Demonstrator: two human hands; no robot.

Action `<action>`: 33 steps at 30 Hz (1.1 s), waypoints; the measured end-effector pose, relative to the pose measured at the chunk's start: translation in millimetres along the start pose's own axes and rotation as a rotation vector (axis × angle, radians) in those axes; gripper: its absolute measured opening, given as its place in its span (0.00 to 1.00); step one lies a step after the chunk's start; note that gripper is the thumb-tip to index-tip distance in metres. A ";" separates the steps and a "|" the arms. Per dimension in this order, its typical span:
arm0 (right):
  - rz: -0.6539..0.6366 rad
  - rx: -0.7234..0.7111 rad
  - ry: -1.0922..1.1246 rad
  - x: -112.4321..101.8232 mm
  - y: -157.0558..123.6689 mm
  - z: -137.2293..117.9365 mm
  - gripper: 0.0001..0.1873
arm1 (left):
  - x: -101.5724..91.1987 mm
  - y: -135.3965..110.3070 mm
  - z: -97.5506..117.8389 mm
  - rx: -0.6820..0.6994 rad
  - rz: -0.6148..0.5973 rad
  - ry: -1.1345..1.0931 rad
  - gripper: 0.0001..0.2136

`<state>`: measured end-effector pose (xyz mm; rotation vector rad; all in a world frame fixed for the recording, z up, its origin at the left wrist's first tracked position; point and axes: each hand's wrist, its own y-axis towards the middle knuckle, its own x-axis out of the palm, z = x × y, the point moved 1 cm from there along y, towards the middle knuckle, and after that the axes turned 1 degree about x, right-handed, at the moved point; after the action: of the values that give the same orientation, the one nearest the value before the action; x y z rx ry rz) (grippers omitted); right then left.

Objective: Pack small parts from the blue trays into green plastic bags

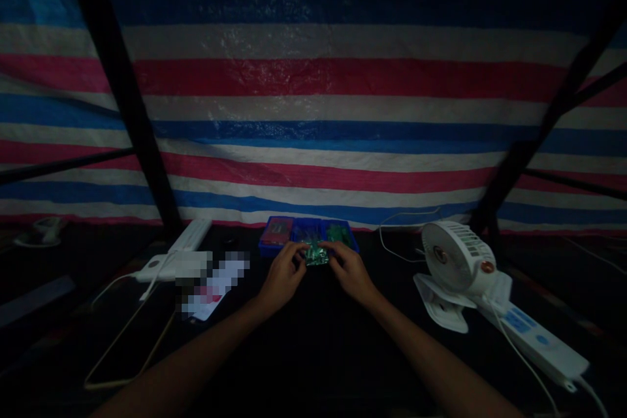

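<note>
A small shiny green packet is held between both my hands, just in front of a blue compartment tray. My left hand has its thumb and fingers closed on the packet's left side. On the right side, the fingers of my right hand grip the same packet. Flat reddish pieces lie in the tray's left compartment, and green pieces fill part of the right one. What the middle compartment holds is too dark to name. The exact kind of the green packet cannot be made out.
To the right, a white clip fan stands by a white power strip. Another white strip with cables lies left, near a partly blurred card and a dark phone. Striped sheeting hangs behind.
</note>
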<state>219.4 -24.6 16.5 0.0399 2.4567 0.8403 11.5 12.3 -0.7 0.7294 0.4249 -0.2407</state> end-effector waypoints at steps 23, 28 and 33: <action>0.081 0.163 0.092 4.2 -2.2 2.4 0.09 | -1.9 0.2 9.0 -0.061 -0.019 0.033 0.12; 0.068 0.114 0.059 0.9 -0.3 2.2 0.13 | -1.8 1.2 9.4 -0.081 -0.016 0.001 0.13; 0.196 0.124 0.031 -2.6 -0.1 5.9 0.16 | -2.9 1.9 12.8 -0.105 -0.002 -0.004 0.13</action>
<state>224.6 -21.9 13.7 0.3191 2.5613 0.7724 13.3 5.0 10.3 0.6255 0.4316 -0.2194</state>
